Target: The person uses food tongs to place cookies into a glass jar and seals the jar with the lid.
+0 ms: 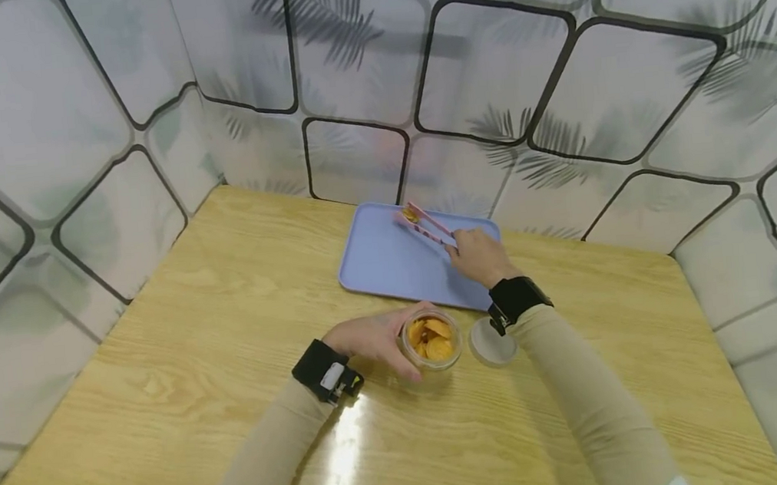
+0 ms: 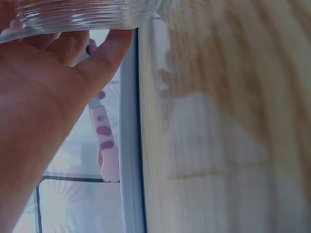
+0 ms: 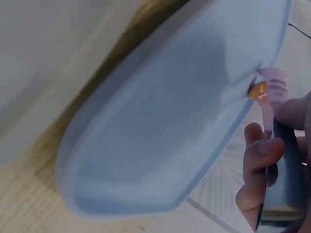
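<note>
My left hand (image 1: 375, 339) grips a clear glass jar (image 1: 457, 338) from its left side, the thumb in front and the fingers behind. Several orange chips (image 1: 438, 347) show through the jar's open top. In the left wrist view the ribbed jar wall (image 2: 87, 15) rests against the fingers. My right hand (image 1: 480, 256) holds metal tongs (image 3: 284, 187) with pink, paw-like tips. One orange chip (image 3: 257, 91) sits between those tips, over the far part of a blue tray (image 1: 390, 261). Whether the chip touches the tray cannot be told.
A round whitish lid (image 1: 493, 343) lies on the wooden table (image 1: 226, 287), right of the jar and partly under the right wrist. Behind the tray rises a patterned wall covering (image 1: 360, 156), close to the tray's far edge. Bare wood extends left of the tray.
</note>
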Tool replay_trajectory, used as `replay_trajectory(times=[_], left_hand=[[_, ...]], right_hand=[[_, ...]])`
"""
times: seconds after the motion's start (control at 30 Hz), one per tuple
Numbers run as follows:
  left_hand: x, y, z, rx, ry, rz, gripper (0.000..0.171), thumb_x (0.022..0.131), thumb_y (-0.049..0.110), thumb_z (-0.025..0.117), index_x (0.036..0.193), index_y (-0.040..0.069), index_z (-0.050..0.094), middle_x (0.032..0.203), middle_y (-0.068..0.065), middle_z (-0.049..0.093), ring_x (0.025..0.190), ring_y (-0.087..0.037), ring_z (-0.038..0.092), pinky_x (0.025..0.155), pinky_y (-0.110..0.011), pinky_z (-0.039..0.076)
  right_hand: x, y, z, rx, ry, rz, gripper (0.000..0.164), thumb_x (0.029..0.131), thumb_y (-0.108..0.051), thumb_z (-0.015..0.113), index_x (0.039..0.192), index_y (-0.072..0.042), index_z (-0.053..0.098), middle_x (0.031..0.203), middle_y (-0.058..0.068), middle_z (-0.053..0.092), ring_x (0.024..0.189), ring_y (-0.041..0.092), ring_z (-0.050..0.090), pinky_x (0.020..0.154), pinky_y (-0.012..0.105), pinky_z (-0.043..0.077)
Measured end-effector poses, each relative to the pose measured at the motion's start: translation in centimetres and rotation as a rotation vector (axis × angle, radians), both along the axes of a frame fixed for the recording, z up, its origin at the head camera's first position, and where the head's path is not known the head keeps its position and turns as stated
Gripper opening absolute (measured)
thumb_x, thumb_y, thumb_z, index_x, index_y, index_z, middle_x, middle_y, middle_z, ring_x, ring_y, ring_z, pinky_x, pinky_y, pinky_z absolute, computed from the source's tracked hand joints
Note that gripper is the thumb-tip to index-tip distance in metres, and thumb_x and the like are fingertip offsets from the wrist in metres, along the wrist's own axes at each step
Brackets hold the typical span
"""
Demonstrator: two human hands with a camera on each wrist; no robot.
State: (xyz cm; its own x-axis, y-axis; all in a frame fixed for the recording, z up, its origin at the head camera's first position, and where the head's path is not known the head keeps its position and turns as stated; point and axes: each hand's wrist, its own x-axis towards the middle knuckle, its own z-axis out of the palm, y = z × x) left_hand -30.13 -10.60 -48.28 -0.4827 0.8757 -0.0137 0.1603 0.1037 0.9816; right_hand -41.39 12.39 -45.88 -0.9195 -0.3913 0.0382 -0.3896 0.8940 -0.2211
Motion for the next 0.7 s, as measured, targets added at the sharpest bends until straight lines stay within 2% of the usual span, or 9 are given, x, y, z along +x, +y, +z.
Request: replay_trajectory(times=[0.1, 0.17, 0.23, 0.3, 0.4, 0.53, 0.6, 0.7], left_hand=[[-0.1, 0.0, 0.1, 0.012, -0.006, -0.007, 0.093, 0.074, 0.003, 0.089, 0.150, 0.019, 0.039, 0.146, 0.000, 0.050, 0.134, -0.015, 0.047, 0.118, -0.034, 0.033], [-0.1, 0.0, 0.0, 0.017, -0.012, -0.011, 0.093, 0.074, 0.003, 0.089, 0.151, 0.019, 0.038, 0.146, 0.000, 0.050, 0.134, -0.014, 0.047, 0.118, -0.033, 0.034], [-0.2, 0.1, 0.0, 0.028, -0.018, -0.016, 0.093, 0.074, 0.002, 0.089, 0.151, 0.018, 0.038, 0.147, 0.000, 0.050, 0.134, -0.015, 0.047, 0.118, -0.033, 0.034], [-0.2, 0.3, -0.1, 0.042, -0.026, -0.019, 0.093, 0.074, 0.002, 0.088, 0.151, 0.017, 0.038, 0.146, -0.001, 0.051, 0.134, -0.015, 0.047, 0.118, -0.034, 0.035], [0.0, 0.6, -0.3, 0.042, -0.026, -0.018, 0.092, 0.075, 0.002, 0.088, 0.151, 0.017, 0.039, 0.147, -0.001, 0.051, 0.133, -0.014, 0.048, 0.118, -0.034, 0.034], [0.3, 0.5, -0.4, 0.013, -0.023, -0.004, 0.094, 0.074, 0.004, 0.089, 0.151, 0.017, 0.038, 0.147, 0.000, 0.050, 0.134, -0.014, 0.048, 0.119, -0.034, 0.033], [0.4, 0.2, -0.3, -0.005, -0.040, 0.014, 0.098, 0.074, 0.003, 0.089, 0.154, 0.017, 0.035, 0.148, 0.001, 0.049, 0.135, -0.013, 0.047, 0.120, -0.034, 0.032], [0.3, -0.1, -0.1, -0.022, -0.047, 0.033, 0.104, 0.074, 0.004, 0.090, 0.158, 0.018, 0.030, 0.152, 0.001, 0.047, 0.138, -0.013, 0.045, 0.121, -0.033, 0.030]], right_hand=[[0.0, 0.6, -0.3, -0.013, 0.018, -0.005, 0.027, 0.105, -0.016, 0.052, 0.093, 0.003, 0.067, 0.079, 0.019, 0.066, 0.072, 0.032, 0.063, 0.069, 0.046, 0.050], [0.2, 1.3, -0.4, -0.058, 0.015, -0.002, 0.028, 0.105, -0.014, 0.051, 0.086, 0.001, 0.066, 0.075, 0.016, 0.063, 0.068, 0.029, 0.059, 0.066, 0.043, 0.047], [0.9, 2.3, -0.2, -0.140, 0.000, 0.005, 0.031, 0.105, -0.013, 0.051, 0.083, 0.000, 0.067, 0.070, 0.013, 0.060, 0.061, 0.025, 0.053, 0.061, 0.038, 0.042], [2.2, 3.6, 0.4, -0.228, -0.020, 0.032, 0.033, 0.106, -0.014, 0.051, 0.081, -0.001, 0.068, 0.066, 0.009, 0.059, 0.055, 0.018, 0.047, 0.057, 0.033, 0.037], [5.7, 5.8, 1.9, -0.357, -0.068, 0.085, 0.032, 0.106, -0.017, 0.053, 0.082, -0.005, 0.071, 0.066, 0.006, 0.061, 0.048, 0.010, 0.039, 0.049, 0.027, 0.033], [11.8, 8.5, 3.9, -0.502, -0.167, 0.197, 0.022, 0.106, -0.013, 0.054, 0.098, -0.009, 0.074, 0.069, -0.001, 0.063, 0.042, 0.003, 0.035, 0.039, 0.023, 0.033], [14.6, 9.6, 4.8, -0.550, -0.211, 0.248, 0.020, 0.106, -0.008, 0.054, 0.105, -0.010, 0.073, 0.067, -0.006, 0.060, 0.040, 0.001, 0.035, 0.036, 0.022, 0.033], [17.6, 10.7, 5.7, -0.585, -0.236, 0.324, 0.024, 0.104, 0.000, 0.054, 0.105, -0.014, 0.072, 0.064, -0.011, 0.057, 0.039, -0.001, 0.034, 0.035, 0.019, 0.032]])
